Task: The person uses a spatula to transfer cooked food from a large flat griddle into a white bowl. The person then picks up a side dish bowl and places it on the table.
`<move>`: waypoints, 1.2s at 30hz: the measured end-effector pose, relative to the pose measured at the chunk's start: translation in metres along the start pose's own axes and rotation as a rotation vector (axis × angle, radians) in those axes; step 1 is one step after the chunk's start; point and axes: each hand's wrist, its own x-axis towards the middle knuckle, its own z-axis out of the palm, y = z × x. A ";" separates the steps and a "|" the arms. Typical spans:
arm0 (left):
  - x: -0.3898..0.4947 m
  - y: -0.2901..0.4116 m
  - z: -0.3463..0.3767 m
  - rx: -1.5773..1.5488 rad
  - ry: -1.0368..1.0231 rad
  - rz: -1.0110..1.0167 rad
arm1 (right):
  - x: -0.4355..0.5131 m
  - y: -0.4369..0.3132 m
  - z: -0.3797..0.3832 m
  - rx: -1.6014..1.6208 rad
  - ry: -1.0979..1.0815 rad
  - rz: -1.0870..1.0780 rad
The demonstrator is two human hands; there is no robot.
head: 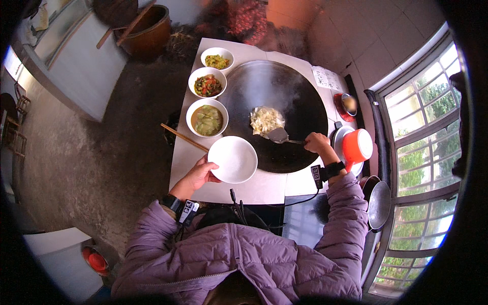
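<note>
My left hand (pixel 199 172) grips the rim of an empty white bowl (pixel 233 159), held above the near left edge of a large black wok (pixel 244 85). In my right hand (pixel 317 143) is the handle of a metal spatula (pixel 278 135). The spatula's blade touches the near side of a heap of pale, chopped cooked food (pixel 267 120) inside the wok, and steam rises behind it. A pair of wooden chopsticks (pixel 183 137) sticks out past the counter's left edge, with one end hidden by the bowl.
Three filled bowls line the wok's left: soupy greens (pixel 207 118), a red-and-green dish (pixel 207 84) and a yellow-green dish (pixel 216 61). At right are a red plastic ladle (pixel 356 145), a small bowl on a red stand (pixel 347 105) and a metal pan (pixel 379 205). Cables (pixel 238 206) hang near my chest.
</note>
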 end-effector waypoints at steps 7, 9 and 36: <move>0.010 -0.015 -0.004 -0.013 0.056 -0.022 | 0.004 0.010 0.003 0.002 -0.044 0.036; 0.009 -0.019 -0.006 -0.031 0.063 -0.016 | 0.005 0.012 0.005 -0.001 -0.045 0.032; 0.004 -0.034 -0.015 -0.098 0.128 0.006 | 0.012 0.000 0.007 0.004 -0.069 0.033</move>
